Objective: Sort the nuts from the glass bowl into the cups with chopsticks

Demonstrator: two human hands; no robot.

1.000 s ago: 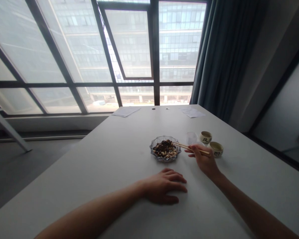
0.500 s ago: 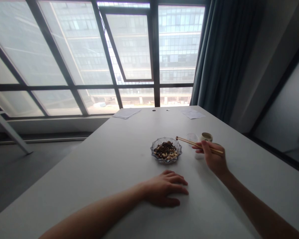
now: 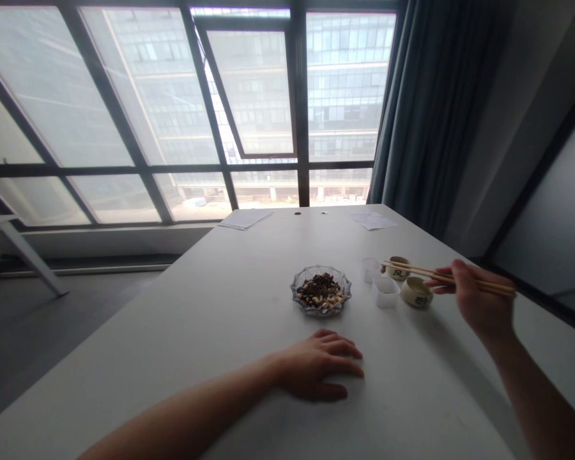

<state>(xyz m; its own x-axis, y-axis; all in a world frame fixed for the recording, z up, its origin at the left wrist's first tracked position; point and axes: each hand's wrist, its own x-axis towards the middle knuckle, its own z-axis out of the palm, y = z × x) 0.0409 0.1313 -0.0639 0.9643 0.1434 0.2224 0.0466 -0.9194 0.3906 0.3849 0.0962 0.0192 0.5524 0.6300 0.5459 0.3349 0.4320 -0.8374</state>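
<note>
My right hand (image 3: 483,300) holds a pair of wooden chopsticks (image 3: 441,276), pointing left above the small cups. A tiny dark piece (image 3: 383,268) appears to be pinched at their tips; its kind is too small to tell. Below them stand two pale ceramic cups with dark characters, one farther back (image 3: 397,269) and one nearer (image 3: 416,295). Beside these are two small white plastic cups, a nearer one (image 3: 386,294) and a farther one (image 3: 370,269). My left hand (image 3: 319,365) lies flat, fingers apart, in front of a scalloped glass bowl (image 3: 321,310) of mixed nuts and dark dried pieces (image 3: 322,287).
The white table (image 3: 211,319) stretches away toward the windows. Paper sheets lie at its far left (image 3: 246,220) and far right (image 3: 374,220). A dark curtain (image 3: 416,115) hangs on the right, and another table's leg (image 3: 33,259) shows at left.
My right hand has moved right with the chopsticks, whose tips went from beside the glass bowl to the small cups. The cups are less covered now. My left hand stays in place.
</note>
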